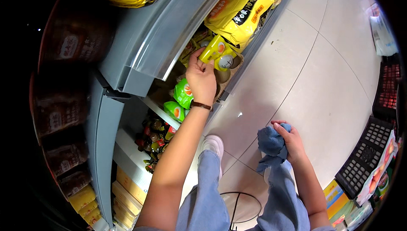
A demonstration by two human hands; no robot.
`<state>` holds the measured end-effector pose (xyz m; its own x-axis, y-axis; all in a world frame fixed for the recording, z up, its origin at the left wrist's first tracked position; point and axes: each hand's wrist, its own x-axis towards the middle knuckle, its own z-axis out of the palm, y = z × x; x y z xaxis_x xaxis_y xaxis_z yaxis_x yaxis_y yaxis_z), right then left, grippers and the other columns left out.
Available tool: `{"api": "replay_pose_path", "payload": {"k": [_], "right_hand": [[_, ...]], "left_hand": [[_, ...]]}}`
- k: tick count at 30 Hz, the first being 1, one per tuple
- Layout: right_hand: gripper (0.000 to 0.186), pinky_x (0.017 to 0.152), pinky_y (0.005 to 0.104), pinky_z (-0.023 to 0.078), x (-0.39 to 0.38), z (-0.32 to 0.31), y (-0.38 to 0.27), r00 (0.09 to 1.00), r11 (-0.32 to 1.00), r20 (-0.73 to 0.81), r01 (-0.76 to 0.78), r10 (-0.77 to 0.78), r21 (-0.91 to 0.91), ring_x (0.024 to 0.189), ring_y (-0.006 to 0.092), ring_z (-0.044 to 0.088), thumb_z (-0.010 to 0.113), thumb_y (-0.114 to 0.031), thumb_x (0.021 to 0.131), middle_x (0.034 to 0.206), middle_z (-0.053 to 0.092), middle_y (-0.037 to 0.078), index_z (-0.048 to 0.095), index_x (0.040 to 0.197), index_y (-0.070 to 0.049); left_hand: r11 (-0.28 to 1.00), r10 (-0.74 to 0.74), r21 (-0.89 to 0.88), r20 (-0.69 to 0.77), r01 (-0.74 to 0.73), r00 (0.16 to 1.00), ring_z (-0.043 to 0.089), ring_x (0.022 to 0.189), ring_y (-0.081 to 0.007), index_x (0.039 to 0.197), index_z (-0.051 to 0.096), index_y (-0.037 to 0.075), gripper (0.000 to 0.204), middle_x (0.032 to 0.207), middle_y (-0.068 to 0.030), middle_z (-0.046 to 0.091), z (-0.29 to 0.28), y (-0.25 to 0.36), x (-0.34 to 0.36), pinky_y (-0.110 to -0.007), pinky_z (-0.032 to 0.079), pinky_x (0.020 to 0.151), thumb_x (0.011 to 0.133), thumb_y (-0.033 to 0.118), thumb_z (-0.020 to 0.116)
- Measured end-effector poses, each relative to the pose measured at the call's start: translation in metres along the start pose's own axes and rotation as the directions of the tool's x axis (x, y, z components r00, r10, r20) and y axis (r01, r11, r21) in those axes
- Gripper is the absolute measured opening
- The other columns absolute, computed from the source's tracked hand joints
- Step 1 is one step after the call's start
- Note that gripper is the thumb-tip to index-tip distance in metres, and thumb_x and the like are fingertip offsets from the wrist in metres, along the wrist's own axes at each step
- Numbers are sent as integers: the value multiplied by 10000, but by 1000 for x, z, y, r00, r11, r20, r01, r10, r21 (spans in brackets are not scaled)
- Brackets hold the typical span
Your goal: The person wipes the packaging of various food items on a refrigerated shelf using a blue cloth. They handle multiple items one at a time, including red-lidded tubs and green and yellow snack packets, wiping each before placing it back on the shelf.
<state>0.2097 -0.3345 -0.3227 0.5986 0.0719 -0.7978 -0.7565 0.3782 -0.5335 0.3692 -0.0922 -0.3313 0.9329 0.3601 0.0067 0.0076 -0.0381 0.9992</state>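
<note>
My left hand point(201, 77) reaches over a low shelf, its fingers closed on a small yellow packet point(217, 49) with an orange picture on it. Just below that wrist, on the same shelf, are green packets point(183, 94) with a similar picture. Large yellow bags point(239, 13) lie on the shelf beyond the packet. Lower right, above the floor, my right hand point(291, 140) grips a crumpled blue-grey cloth point(271, 141), part of which hangs down. The tips of some left fingers are hidden behind the packet.
A grey shelf edge point(169, 23) overhangs the left hand. Below it sits a shelf of small dark packets point(154, 140). Pale tiles cover the floor point(313, 78). Black crates point(366, 154) stand at the right. A thin black ring-shaped frame point(241, 207) is between my legs.
</note>
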Motion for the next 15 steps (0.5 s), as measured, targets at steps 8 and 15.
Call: {"api": "replay_pose_path", "payload": {"k": [8,15], "right_hand": [[426,797,298,502,-5,13,-13,993,999,118,-6,0,54,919,151,599,723,-203,844,945,608,48,548,1183,-13],[272,872,325,491,-16,-7,-25,982,990,170,101,-83,-101,959,156,614,662,-85,857,1005,659,66,592,1105,1]], "left_hand": [[976,28,218,-4,-26,1000,590,831,-118,1307,431,-22,556,956,-68,629,-8,-3,8,-249,495,745,806,-11,674],[877,-94,457,-143,150,985,577,918,-168,1136,552,7,403,1022,-92,612,-82,-4,36,-319,468,834,811,177,716]]}}
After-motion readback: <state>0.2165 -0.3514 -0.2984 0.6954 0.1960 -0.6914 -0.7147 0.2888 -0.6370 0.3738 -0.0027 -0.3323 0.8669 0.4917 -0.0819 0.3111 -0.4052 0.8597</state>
